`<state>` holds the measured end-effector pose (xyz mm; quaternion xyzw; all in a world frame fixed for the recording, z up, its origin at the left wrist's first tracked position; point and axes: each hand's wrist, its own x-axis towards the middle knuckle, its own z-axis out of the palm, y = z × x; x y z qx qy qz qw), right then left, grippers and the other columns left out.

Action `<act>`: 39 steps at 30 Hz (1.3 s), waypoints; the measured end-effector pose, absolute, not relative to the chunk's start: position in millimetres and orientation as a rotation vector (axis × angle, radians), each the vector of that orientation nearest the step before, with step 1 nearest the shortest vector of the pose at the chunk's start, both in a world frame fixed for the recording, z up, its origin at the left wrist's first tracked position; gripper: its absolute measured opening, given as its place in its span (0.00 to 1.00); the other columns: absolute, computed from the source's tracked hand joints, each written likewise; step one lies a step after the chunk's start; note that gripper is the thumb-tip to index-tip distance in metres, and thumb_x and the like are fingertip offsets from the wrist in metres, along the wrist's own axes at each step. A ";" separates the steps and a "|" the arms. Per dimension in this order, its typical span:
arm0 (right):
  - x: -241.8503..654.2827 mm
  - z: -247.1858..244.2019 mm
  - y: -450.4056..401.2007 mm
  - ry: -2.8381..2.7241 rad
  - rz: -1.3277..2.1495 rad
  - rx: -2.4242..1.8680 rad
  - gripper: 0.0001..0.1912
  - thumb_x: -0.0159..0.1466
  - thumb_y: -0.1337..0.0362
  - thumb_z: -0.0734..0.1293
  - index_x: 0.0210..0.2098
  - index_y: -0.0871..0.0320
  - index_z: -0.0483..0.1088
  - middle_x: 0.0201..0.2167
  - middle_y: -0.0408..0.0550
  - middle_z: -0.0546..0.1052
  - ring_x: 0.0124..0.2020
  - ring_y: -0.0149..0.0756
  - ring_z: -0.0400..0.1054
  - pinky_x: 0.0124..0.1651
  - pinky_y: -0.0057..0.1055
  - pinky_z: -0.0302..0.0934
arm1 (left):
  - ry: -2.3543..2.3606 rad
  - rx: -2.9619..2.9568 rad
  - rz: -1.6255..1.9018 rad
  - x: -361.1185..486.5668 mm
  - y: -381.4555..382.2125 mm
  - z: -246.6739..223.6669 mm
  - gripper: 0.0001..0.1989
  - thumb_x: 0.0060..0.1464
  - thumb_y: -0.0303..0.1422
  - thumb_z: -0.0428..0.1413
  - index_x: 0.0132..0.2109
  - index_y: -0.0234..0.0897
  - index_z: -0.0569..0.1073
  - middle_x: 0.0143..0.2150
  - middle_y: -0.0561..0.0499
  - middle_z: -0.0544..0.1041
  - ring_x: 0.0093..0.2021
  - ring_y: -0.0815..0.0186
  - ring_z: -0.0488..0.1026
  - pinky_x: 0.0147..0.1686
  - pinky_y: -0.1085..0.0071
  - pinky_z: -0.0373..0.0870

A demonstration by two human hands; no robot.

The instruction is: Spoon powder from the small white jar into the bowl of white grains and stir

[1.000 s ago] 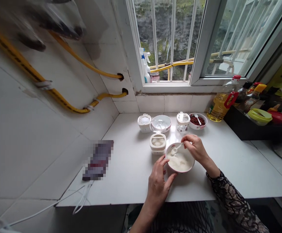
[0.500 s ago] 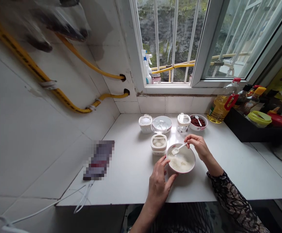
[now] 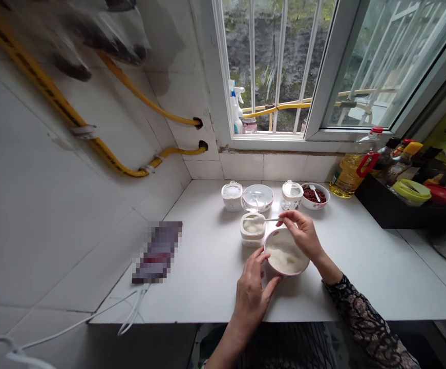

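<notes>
My right hand [image 3: 301, 233] pinches the handle of a small white spoon [image 3: 272, 220], its bowl end over the mouth of a lidded seasoning jar [image 3: 252, 237]. That jar has its clear lid raised and pale granules inside. My left hand [image 3: 252, 287] grips the left and near rim of a white bowl [image 3: 287, 274], thumb at the front edge. Whitish powder or granules [image 3: 286, 259] lie in the bowl, which rests on the counter just right of the jar. My right wrist passes over the bowl's right edge.
Behind stand a jar of white contents [image 3: 232, 197], a bowl [image 3: 258, 196], another clear jar [image 3: 292, 196] and a bowl of dark red pieces [image 3: 312, 196] with a spoon. An oil bottle [image 3: 349, 169] and a black condiment box [image 3: 384, 200] stand right. A blurred dark object [image 3: 157, 253] lies left.
My right hand has lifted the spoon out of the bowl and moved it left and up to the open jar. My left hand stays on the bowl. The view has shifted slightly.
</notes>
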<state>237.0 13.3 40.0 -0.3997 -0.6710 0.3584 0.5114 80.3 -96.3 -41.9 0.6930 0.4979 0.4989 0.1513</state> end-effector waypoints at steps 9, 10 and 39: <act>232.0 40.8 7.8 -2.029 0.191 -0.785 0.11 0.70 0.69 0.60 0.38 0.54 0.74 0.34 0.50 0.82 0.42 0.43 0.74 0.52 0.44 0.62 | 1.422 1.996 1.419 79.6 -95.5 -43.6 0.21 0.60 0.27 0.58 0.58 0.42 0.64 0.62 0.40 0.70 0.57 0.53 0.74 0.39 0.64 0.80; 233.8 42.0 6.8 -1.985 0.222 -0.798 0.10 0.69 0.69 0.61 0.39 0.54 0.74 0.34 0.50 0.82 0.42 0.43 0.74 0.51 0.44 0.62 | 1.422 1.994 1.418 79.6 -95.5 -43.6 0.22 0.60 0.27 0.58 0.58 0.42 0.64 0.62 0.40 0.70 0.57 0.53 0.73 0.39 0.64 0.81; 267.7 42.8 17.4 -1.558 1.148 -1.125 0.07 0.53 0.64 0.63 0.25 0.56 0.73 0.17 0.41 0.74 0.23 0.36 0.68 0.37 0.34 0.62 | 1.451 1.994 1.416 80.2 -96.4 -41.7 0.21 0.60 0.28 0.57 0.58 0.42 0.65 0.62 0.40 0.70 0.57 0.53 0.74 0.37 0.65 0.80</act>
